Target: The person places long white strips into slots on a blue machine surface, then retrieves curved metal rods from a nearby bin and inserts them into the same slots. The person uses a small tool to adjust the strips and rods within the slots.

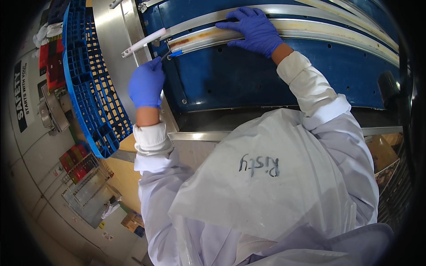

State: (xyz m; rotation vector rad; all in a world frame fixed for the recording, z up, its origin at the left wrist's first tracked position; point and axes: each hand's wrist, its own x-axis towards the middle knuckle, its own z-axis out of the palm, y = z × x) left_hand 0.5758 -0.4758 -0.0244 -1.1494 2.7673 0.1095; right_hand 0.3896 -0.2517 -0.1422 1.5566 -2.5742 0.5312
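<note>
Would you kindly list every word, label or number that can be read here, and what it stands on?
Wording is not copied out here.
White plastic apron: legible dark handwriting, upside down.
Black-and-white wall sign: legible, sideways.
Small yellow wall sign: too small to read.

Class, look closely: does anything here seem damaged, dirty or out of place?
Yes: the pale metal rail passing under the right hand shows orange-brown patches toward its left end, unlike its cleaner stretches. Whether that is rust or residue, I cannot tell.
</note>
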